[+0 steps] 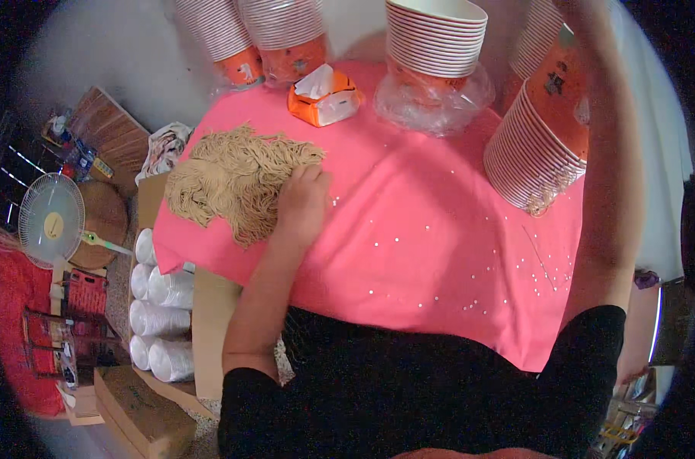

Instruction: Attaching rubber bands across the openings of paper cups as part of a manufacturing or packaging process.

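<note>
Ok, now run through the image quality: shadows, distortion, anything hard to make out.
Head view: soft, broad shadows darken parts of the pink cloth; head view: fisheye distortion bends the scene toward a black rim; head view: the tan strands read fairly clearly, while the clutter around the fan is dim and hard to tell apart.

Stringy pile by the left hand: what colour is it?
Tan; the stringy pile shows best in the head view.

Strands (232, 176) are tan, cloth (393, 275) pink, fan (50, 205) perhaps greenish.
</note>
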A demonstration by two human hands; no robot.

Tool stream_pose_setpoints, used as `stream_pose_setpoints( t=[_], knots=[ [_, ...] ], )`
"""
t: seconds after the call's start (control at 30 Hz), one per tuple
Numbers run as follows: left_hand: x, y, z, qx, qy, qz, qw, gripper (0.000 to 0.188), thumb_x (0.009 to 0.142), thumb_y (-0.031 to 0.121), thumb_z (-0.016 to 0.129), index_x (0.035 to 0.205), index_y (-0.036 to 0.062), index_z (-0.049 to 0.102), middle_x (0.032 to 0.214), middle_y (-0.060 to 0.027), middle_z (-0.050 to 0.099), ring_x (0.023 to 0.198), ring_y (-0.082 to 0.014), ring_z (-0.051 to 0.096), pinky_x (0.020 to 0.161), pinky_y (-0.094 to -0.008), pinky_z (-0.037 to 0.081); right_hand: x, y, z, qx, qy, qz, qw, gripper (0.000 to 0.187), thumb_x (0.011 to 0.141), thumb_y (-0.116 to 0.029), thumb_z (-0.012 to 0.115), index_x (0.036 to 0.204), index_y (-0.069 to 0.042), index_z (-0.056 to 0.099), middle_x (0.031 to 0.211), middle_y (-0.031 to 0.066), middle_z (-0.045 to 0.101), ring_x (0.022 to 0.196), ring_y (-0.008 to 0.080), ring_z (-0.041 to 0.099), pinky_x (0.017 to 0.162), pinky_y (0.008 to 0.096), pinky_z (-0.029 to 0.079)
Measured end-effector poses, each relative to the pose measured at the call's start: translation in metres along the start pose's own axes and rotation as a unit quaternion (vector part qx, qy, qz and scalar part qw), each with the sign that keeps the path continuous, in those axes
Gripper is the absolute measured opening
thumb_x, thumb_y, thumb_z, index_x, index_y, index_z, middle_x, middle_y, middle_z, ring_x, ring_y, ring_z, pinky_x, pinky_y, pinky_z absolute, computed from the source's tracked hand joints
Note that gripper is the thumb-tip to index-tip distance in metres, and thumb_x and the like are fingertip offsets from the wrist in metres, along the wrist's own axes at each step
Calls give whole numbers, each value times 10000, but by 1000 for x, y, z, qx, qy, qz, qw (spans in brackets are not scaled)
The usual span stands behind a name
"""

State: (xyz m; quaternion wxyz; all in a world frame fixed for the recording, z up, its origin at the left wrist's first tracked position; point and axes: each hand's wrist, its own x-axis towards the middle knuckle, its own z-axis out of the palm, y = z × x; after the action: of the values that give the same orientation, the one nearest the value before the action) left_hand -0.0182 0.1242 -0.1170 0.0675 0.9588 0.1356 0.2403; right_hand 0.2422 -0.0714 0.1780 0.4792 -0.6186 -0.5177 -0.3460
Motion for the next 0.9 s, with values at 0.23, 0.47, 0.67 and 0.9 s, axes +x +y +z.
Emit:
stream_pose_setpoints(
  t=[0.23, 0.47, 0.67, 0.9],
  knots=[
    [1, -12, 5, 100, -66, 56, 991, 104, 769, 79, 586, 836, 31, 648, 897, -144, 626, 937, -335, 607, 784, -424, 526, -125, -24, 4, 154, -282, 157, 934, 132, 917, -120, 671, 991, -25, 617, 862, -38, 593, 767, 53, 553, 681, 220, 463],
    [1, -19, 4, 36, -79, -18, 996, 93, 791, 81, 588, 829, 14, 640, 888, -181, 619, 929, -358, 606, 818, -462, 511, -205, -4, -6, 293, -296, 309, 855, 111, 924, -85, 656, 995, -29, 591, 851, -22, 611, 755, 43, 561, 651, 222, 468],
    [-15, 3, -11, 82, -40, -21, 996, 107, 783, 114, 654, 835, 21, 639, 873, -156, 612, 897, -353, 597, 821, -460, 504, -220, -5, -12, 272, -262, 317, 870, 122, 913, -85, 654, 992, 9, 653, 857, 4, 644, 764, 70, 573, 690, 255, 484],
    [-24, 31, -27, -32, 64, -32, 997, 139, 783, 148, 711, 812, 30, 644, 895, -123, 647, 888, -332, 599, 791, -423, 504, -211, -1, -26, 219, -271, 124, 929, 125, 816, -15, 663, 937, 16, 653, 894, 93, 631, 815, 188, 646, 725, 303, 522]
  ],
)
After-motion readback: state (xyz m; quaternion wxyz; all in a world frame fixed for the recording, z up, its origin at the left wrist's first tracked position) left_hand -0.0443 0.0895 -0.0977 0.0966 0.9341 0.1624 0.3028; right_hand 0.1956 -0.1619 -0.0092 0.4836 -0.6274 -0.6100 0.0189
